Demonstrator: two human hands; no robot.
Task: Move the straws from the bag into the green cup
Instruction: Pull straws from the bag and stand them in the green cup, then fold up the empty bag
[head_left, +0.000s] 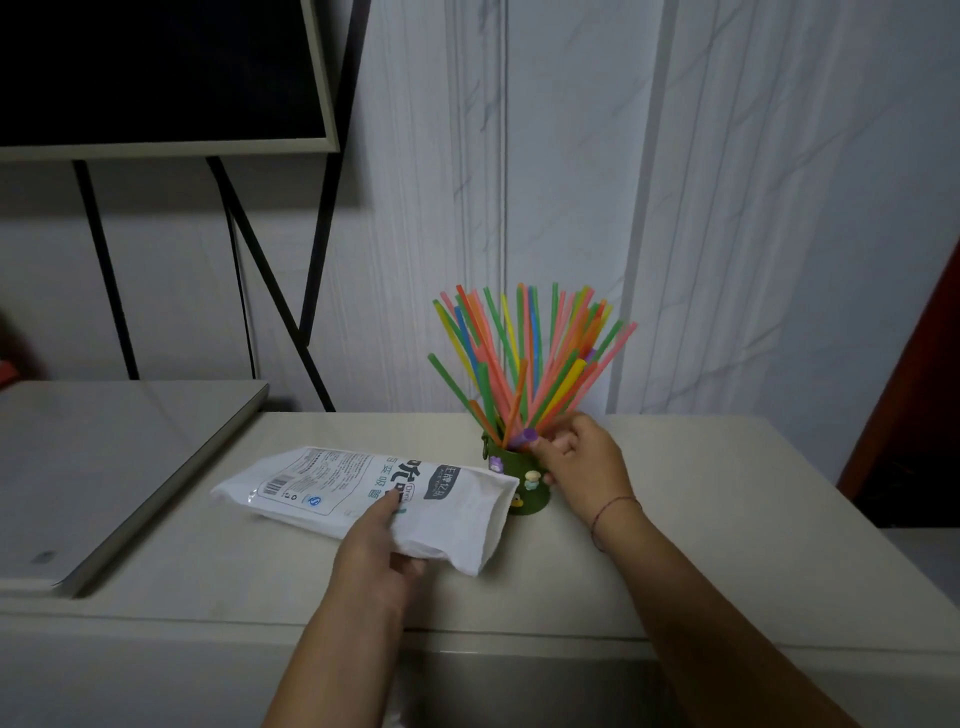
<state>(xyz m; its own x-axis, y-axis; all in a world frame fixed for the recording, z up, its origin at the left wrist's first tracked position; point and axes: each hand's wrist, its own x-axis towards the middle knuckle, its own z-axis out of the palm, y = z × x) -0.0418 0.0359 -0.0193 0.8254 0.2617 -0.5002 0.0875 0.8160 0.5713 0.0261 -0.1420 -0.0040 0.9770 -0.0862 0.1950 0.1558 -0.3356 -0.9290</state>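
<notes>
A green cup (522, 470) with small stickers stands on the beige counter (727, 545), and several bright straws (524, 358) fan out of it. My right hand (582, 467) is at the cup's right rim, its fingers closed around the lower ends of the straws. The white printed plastic bag (363, 493) lies flat to the left of the cup, its open end touching the cup. My left hand (379, 551) pinches the bag near its middle. No straws show inside the bag.
A closed grey laptop (104, 467) lies at the left on the counter. A dark screen (156, 73) on black stand legs (291, 291) rises behind it. A marbled wall panel backs the counter. A red-brown edge (904, 389) shows at the far right.
</notes>
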